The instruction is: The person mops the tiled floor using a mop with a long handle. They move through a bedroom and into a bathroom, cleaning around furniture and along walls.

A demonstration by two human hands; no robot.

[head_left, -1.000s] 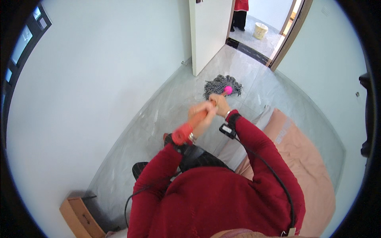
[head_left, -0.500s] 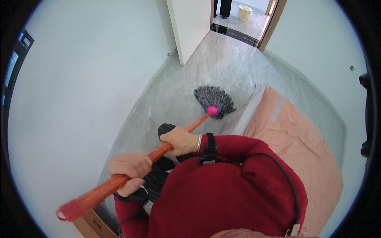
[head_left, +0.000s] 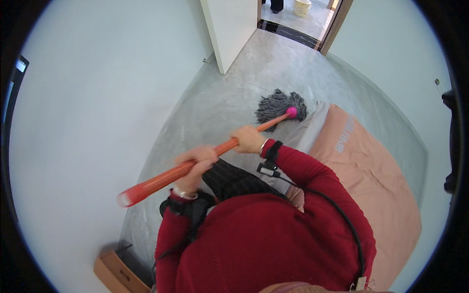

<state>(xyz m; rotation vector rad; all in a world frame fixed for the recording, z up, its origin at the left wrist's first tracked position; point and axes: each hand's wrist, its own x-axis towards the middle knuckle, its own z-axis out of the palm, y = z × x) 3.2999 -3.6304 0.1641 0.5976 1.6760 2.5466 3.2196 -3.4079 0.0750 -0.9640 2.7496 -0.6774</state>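
A mop with an orange-red handle slants across the view, its free end at the lower left. Its shaggy grey head lies on the tiled floor beside the bed's corner, joined at a pink socket. My left hand, slightly blurred, is wrapped round the upper part of the handle. Further down toward the mop head, my right hand grips the same handle. Both arms are in red sleeves with black straps at the wrists.
A bed with a pink cover stands on the right. The white door is open at the far wall; beyond the dark threshold are a person's legs and a pale bucket. A cardboard box sits at the lower left.
Both hands have moved forward and to the right with the mop. Its head has slid right toward the bed and fanned out. The cardboard box shows more fully.
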